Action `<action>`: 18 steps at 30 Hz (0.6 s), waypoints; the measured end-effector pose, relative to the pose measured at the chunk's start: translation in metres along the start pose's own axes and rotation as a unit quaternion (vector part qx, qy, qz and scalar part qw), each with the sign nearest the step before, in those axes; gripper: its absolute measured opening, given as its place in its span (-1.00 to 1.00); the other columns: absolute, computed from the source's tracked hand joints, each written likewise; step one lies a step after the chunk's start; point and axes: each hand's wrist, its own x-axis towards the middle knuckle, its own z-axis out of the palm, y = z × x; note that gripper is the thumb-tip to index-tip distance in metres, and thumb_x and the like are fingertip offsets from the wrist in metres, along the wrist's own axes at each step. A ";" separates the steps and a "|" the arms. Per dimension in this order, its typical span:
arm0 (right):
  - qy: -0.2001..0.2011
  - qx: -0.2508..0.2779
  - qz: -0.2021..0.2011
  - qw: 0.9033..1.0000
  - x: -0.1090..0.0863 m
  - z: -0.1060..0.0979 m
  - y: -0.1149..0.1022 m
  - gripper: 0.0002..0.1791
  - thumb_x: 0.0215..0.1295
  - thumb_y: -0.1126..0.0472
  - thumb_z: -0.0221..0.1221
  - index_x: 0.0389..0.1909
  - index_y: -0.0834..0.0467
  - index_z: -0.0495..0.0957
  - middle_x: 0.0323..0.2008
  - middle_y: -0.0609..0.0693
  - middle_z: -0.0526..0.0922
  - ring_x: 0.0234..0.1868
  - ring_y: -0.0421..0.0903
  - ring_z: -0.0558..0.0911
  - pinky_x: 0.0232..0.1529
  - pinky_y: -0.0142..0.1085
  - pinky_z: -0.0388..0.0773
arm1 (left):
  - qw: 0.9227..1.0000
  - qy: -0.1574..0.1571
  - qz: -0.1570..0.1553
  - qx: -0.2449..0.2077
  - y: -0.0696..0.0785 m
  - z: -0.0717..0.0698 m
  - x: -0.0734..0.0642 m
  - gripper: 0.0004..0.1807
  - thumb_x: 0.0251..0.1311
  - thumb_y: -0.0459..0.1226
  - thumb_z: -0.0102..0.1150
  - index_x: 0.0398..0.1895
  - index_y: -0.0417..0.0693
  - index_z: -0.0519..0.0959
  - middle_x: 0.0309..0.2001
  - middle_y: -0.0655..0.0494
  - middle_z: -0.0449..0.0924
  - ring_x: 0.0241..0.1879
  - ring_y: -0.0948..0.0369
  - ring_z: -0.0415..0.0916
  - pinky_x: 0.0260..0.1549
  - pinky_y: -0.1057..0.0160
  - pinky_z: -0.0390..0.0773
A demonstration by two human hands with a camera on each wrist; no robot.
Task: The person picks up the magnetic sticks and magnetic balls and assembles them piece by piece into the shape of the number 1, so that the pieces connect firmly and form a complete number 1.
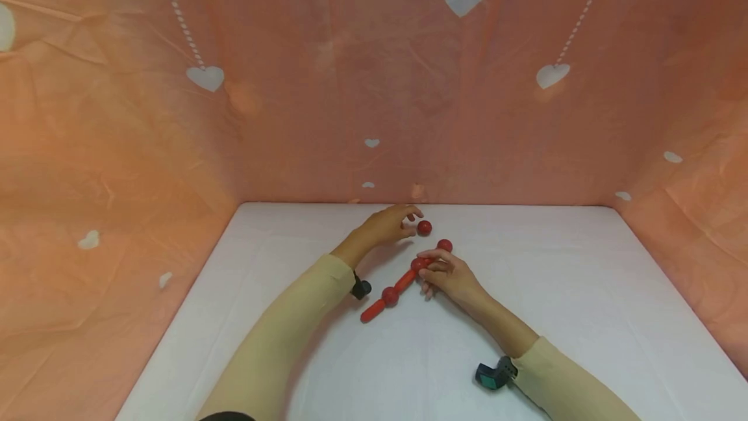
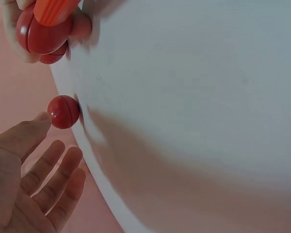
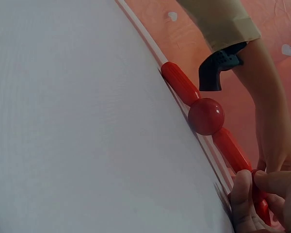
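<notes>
A chain of red balls and ridged orange-red rods lies slantwise on the white table; one of its balls (image 1: 390, 296) sits between two rods, also seen as a ball (image 3: 206, 116) in the right wrist view. My right hand (image 1: 456, 280) pinches the chain at another ball (image 1: 418, 264) farther up. Past those fingers is the far end ball (image 1: 445, 245). A loose red ball (image 1: 424, 228) rests near the table's back edge. Beside it, my left hand (image 1: 386, 225) has spread fingers; in the left wrist view its thumb is at the loose ball (image 2: 63, 111), contact uncertain.
The white table (image 1: 584, 291) ends at an orange-pink cloth backdrop (image 1: 327, 115) with white hearts, which also rises on both sides. Dark wrist cameras sit on both wrists, the right one (image 1: 495, 373) close above the table.
</notes>
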 end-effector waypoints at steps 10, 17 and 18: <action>-0.003 -0.002 -0.004 1.000 0.000 0.000 0.000 -0.52 0.52 0.34 0.28 0.36 0.38 0.46 -0.27 0.24 0.74 -0.43 -0.09 0.72 -0.29 -0.26 0.75 | 0.999 -0.015 0.004 0.038 0.006 0.005 0.015 -0.53 0.50 -0.16 0.33 0.42 0.08 0.54 0.25 0.03 0.66 0.20 0.11 0.61 0.20 0.01 0.60; 0.000 -0.005 0.004 1.000 -0.001 -0.001 -0.001 -0.51 0.53 0.32 0.28 0.38 0.37 0.45 -0.23 0.22 0.74 -0.41 -0.09 0.71 -0.27 -0.29 0.75 | 0.999 -0.021 -0.009 0.031 0.011 0.007 0.019 -0.55 0.50 -0.18 0.34 0.40 0.13 0.57 0.27 0.03 0.64 0.24 0.10 0.57 0.25 -0.08 0.57; -0.001 -0.005 0.004 1.000 -0.001 -0.001 -0.001 -0.51 0.53 0.32 0.28 0.38 0.37 0.45 -0.23 0.21 0.73 -0.41 -0.09 0.71 -0.27 -0.29 0.75 | 0.999 -0.022 -0.009 0.035 0.012 0.008 0.019 -0.55 0.50 -0.18 0.34 0.39 0.13 0.57 0.27 0.03 0.64 0.25 0.10 0.57 0.25 -0.07 0.57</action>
